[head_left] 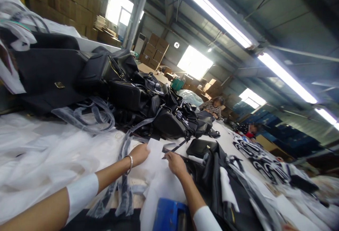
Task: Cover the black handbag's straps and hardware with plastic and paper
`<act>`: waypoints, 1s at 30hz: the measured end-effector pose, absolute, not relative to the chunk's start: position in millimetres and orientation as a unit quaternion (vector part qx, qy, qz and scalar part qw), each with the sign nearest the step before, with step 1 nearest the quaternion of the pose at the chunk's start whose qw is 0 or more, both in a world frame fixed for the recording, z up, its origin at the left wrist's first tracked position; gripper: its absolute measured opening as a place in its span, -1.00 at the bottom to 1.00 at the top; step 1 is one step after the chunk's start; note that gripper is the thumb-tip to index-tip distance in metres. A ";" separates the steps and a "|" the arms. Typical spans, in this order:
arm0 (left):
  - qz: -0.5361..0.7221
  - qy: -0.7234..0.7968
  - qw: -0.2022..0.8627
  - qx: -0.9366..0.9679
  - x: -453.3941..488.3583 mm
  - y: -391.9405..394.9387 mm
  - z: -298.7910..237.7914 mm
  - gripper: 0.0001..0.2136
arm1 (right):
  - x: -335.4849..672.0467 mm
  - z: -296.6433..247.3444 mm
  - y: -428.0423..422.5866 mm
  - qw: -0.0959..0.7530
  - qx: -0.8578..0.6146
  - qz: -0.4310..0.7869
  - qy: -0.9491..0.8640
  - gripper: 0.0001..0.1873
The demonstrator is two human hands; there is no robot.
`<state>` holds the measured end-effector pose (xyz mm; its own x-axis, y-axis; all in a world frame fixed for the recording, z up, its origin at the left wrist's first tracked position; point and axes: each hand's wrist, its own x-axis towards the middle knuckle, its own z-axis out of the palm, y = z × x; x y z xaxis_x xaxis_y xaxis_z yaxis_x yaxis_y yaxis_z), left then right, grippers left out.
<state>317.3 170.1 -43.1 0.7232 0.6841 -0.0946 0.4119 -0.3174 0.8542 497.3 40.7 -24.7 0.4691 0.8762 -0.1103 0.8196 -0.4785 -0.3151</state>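
Left hand (140,154): while it pinches a flat white paper sheet (155,147), the sheet's far end points away, long axis unclear.
Right hand (176,164): fingers curled; grip, cannot tell.

I am viewing a factory workshop; black bags (128,96) are crowding a worktable (225,135); cartons (156,50) are standing stacked; tube lights (287,78) are glowing.

The left hand (140,154) wears a silvery bangle (130,164), and plain pale bands (82,195) wrap both forearms (112,175)
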 end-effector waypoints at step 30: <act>0.395 0.559 0.590 0.429 -58.4 -0.5 -26.7 -0.70 | 161.0 10.8 -70.5 0.106 -0.673 0.208 -0.702 -0.57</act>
<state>-58.4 -0.5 -26.7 0.0635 0.9450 -0.3209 0.0137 0.3207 0.9471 161.0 -70.5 10.8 -0.0715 0.9888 -0.1309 0.9003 0.0075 -0.4353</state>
